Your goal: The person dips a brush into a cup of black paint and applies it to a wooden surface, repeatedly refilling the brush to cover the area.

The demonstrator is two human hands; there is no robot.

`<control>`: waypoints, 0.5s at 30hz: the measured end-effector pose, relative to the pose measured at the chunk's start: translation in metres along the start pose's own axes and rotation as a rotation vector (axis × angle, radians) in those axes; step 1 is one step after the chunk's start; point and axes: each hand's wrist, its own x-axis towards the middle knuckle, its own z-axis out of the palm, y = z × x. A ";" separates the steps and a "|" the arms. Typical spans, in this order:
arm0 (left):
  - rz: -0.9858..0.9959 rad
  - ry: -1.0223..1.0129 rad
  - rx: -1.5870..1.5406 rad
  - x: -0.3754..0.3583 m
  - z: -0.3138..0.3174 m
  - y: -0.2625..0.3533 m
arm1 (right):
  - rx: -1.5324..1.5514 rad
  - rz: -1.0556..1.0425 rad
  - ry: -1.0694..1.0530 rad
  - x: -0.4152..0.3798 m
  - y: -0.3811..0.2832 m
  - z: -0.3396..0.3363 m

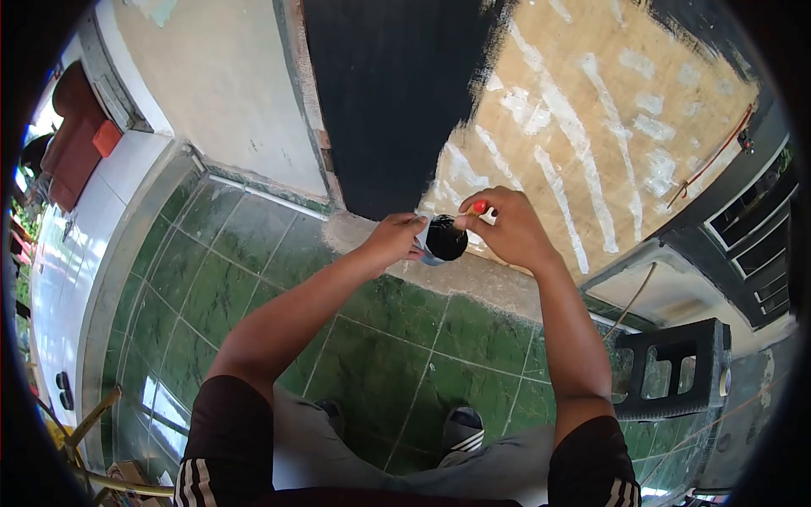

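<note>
My left hand [394, 241] is closed around the side of a small can of black paint [446, 242], thumb near the rim. Dark wet paint coats the inside of the can. In my right hand [510, 231] is a paintbrush [480, 207], its red handle tip showing above the fingers. The brush end reaches toward the can's opening; its bristles are hard to make out. Just beyond both hands stands a surface with a black painted part [384, 101] and a beige part [583, 110] marked with white streaks.
Green tiles [380, 346] cover the floor under my sandals [463, 429]. A dark stool-like block [672, 369] stands at the right. A white pipe [266, 197] runs along the wall's foot. At the far left, a brown chair [72, 139] rests on a white tiled ledge [110, 190].
</note>
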 end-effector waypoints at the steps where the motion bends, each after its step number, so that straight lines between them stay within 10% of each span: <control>1: 0.003 0.000 0.004 -0.001 0.001 0.001 | -0.041 -0.011 -0.027 0.000 0.006 0.007; 15: 0.055 0.034 0.039 -0.005 0.009 -0.001 | -0.152 -0.020 -0.053 0.002 0.030 0.046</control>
